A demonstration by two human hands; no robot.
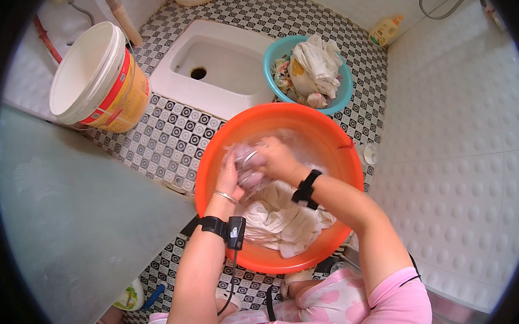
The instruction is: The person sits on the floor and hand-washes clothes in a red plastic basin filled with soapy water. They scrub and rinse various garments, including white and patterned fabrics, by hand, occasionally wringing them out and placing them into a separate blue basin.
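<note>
A large orange plastic basin (351,175) stands before me with soapy water in it. My left hand (229,176) and my right hand (277,157) both grip a wet light-purple cloth item (248,162) above the water, over the basin's left half. The right hand is blurred. White wet cloth (284,221) lies bunched in the near part of the basin, below my hands. A small red thing, its kind unclear, is at the basin's right inner wall.
Behind the basin, a turquoise basin (270,81) holds crumpled clothes (318,64), beside a white squat toilet (164,79). A white bucket (122,94) stands at left, near a frosted panel (83,204). A pump bottle (384,31) stands at the right wall.
</note>
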